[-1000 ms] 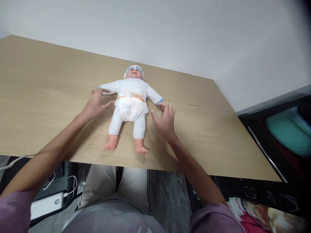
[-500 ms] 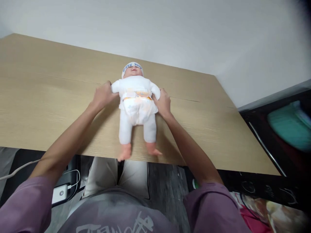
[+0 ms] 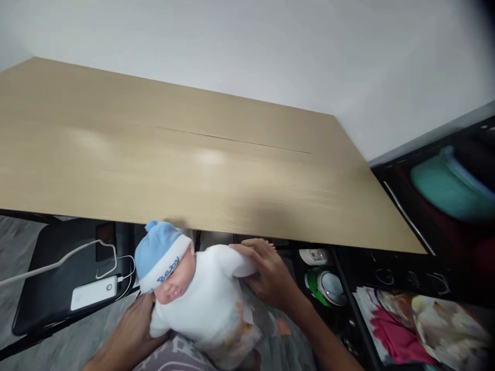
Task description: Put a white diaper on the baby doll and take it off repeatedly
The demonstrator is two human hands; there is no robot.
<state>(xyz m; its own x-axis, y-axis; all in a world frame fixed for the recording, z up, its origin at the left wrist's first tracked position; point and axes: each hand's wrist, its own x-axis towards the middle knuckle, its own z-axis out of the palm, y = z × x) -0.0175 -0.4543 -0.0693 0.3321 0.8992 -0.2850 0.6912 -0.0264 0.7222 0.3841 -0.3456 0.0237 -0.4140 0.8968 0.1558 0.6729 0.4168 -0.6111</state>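
Note:
A baby doll point(image 3: 211, 288) in a white outfit, a patterned diaper and a blue knit hat point(image 3: 158, 252) lies tilted over my lap, off the table. Its head points left and its lower body is blurred. My left hand point(image 3: 135, 330) grips the doll at its shoulder and arm, just below the head. Around the doll's other arm my right hand point(image 3: 266, 268) is closed, near the table's front edge. One orange-pink foot of the doll shows past the diaper at the right.
The wooden table point(image 3: 193, 170) spans the view ahead. At left, a black chair point(image 3: 42, 283) holds a white power bank point(image 3: 94, 293) with a cable and a dark phone point(image 3: 105, 242). At right are a green can point(image 3: 317, 286), plastic bags point(image 3: 444, 324) and a teal bowl-like object point(image 3: 448, 185).
Both hands have lifted the doll off the table and brought it toward my body. It has turned so its head points left. Its hat now shows fully.

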